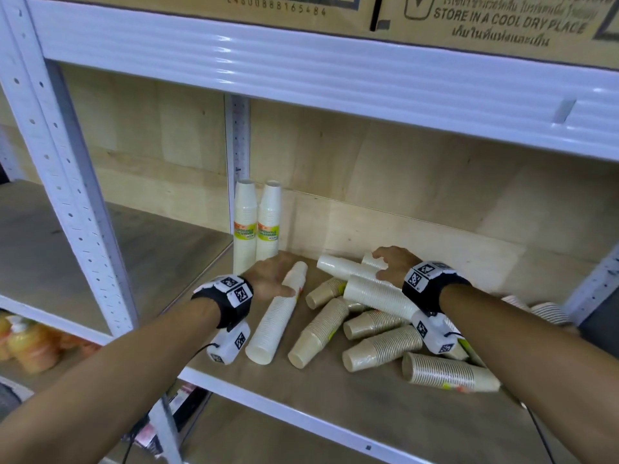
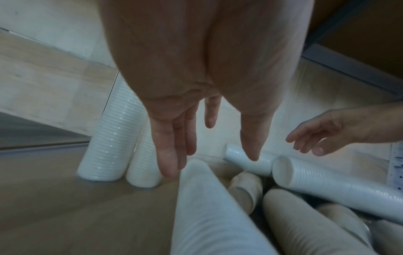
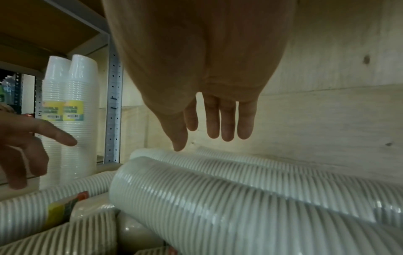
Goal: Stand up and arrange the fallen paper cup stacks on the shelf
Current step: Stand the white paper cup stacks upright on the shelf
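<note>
Two white cup stacks [image 1: 256,226] stand upright at the shelf's back left, also seen in the left wrist view [image 2: 113,143] and right wrist view [image 3: 72,112]. A long white stack [image 1: 276,318] lies on its side; my left hand [image 1: 269,279] hovers just over its far end with straight fingers [image 2: 167,155], holding nothing. Several brown stacks [image 1: 321,333] and white ones [image 1: 378,296] lie in a heap to the right. My right hand [image 1: 393,266] is spread above the heap's top white stacks [image 3: 218,195], fingers [image 3: 226,124] straight and not gripping.
The wooden shelf board [image 1: 335,396] has a white metal front edge and a plywood back wall [image 1: 418,182]. A white upright post [image 1: 67,182] stands at left. Cardboard boxes [image 1: 469,18] sit on the shelf above. Orange bottles [image 1: 30,346] are on the lower left shelf.
</note>
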